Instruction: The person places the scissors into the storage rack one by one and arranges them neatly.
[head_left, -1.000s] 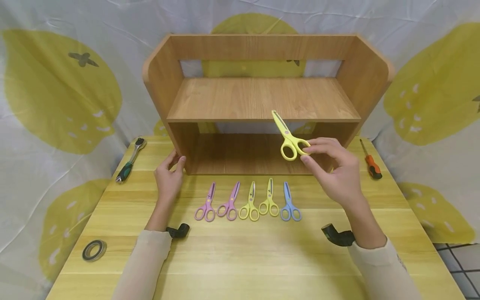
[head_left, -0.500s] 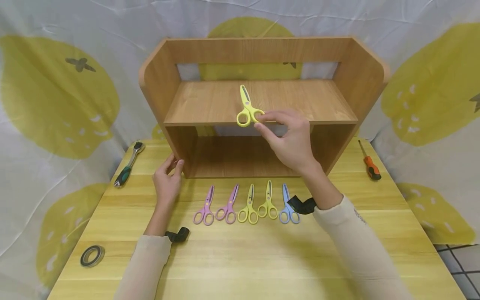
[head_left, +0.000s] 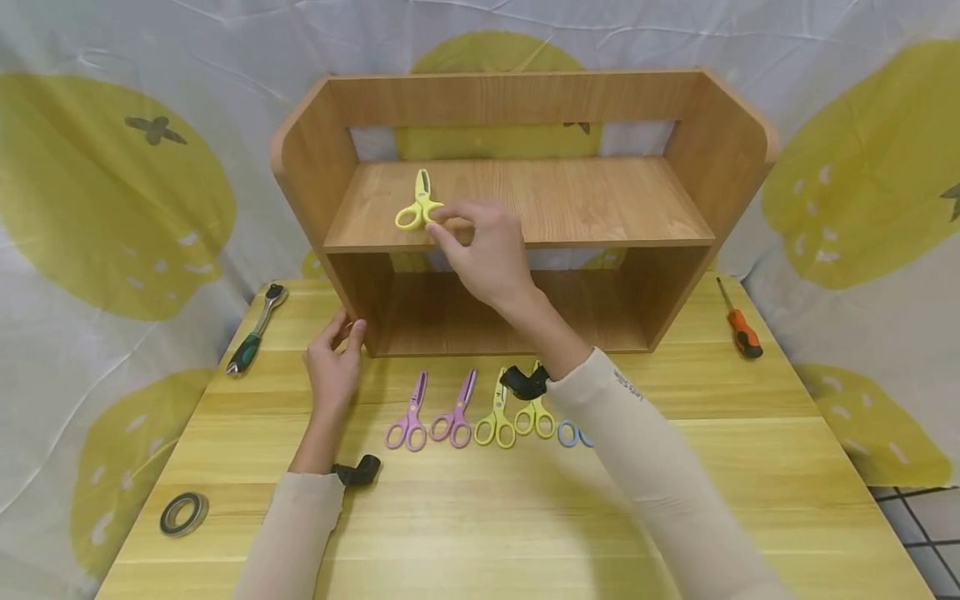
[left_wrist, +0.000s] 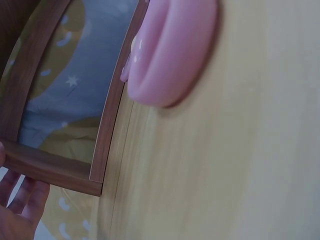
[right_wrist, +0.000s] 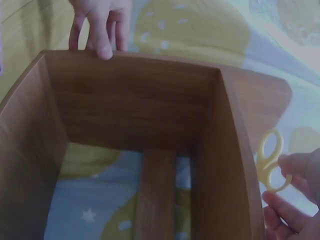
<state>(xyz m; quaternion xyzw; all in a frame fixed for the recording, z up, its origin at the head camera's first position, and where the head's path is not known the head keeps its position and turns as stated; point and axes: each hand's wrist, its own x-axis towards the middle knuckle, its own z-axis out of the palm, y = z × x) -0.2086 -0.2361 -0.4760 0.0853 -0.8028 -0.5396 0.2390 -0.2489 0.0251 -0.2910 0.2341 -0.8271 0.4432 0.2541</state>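
The two-tier brown wooden shelf unit stood on the yellow wooden table, its lower left corner steadied by the left hand, fingers loosely curled against it. The right hand pinched the small yellow plastic-handled scissors over the upper shelf's left end; lowering them flat, well back from the edge, seemed wisest.

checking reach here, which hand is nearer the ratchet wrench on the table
Left. The left hand rests at the shelf unit's lower left corner, just right of the ratchet wrench. The right hand is up at the upper shelf, pinching yellow scissors.
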